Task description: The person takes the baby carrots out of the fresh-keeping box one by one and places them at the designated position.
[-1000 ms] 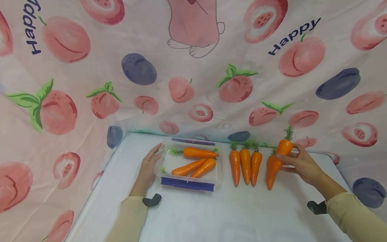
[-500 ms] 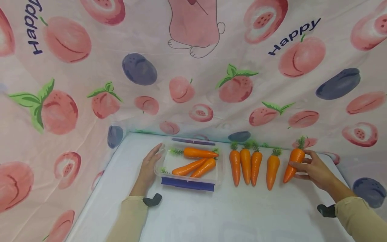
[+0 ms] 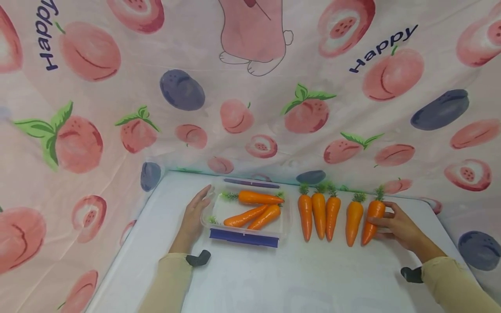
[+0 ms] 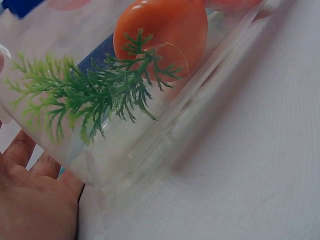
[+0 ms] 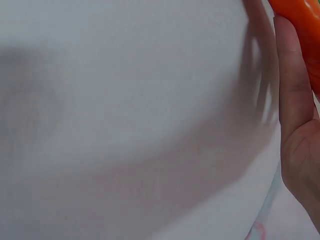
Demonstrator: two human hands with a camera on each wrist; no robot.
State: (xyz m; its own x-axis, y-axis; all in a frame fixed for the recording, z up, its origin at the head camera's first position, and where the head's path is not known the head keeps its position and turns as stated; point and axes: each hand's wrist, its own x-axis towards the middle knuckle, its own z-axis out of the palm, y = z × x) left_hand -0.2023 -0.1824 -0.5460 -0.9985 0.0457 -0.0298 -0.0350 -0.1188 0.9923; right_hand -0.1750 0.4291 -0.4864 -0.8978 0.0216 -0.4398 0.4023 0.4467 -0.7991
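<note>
My right hand [image 3: 400, 227] holds an orange carrot [image 3: 373, 222] with a green leafy top, thumb on its near side, at the right end of a row. Close to its left lies another carrot [image 3: 354, 224]. In the right wrist view, my thumb [image 5: 294, 75] lies along the carrot [image 5: 304, 35]. My left hand [image 3: 194, 214] rests with extended fingers against the left side of a clear plastic box [image 3: 287, 217] with purple clips. Three carrots lie inside, one [image 3: 258, 197] across the back. The left wrist view shows a carrot's leafy top [image 4: 95, 90] through the box wall.
Three carrots side by side [image 3: 319, 217] lie between the box and the right-hand pair, tops toward the back. The white table [image 3: 313, 278] meets a hanging fruit-print cloth [image 3: 266, 108] at its back and sides.
My right hand first carries the carrot right, away from over its neighbour, then lowers it and brings it back left beside that carrot. My left hand stays at the box.
</note>
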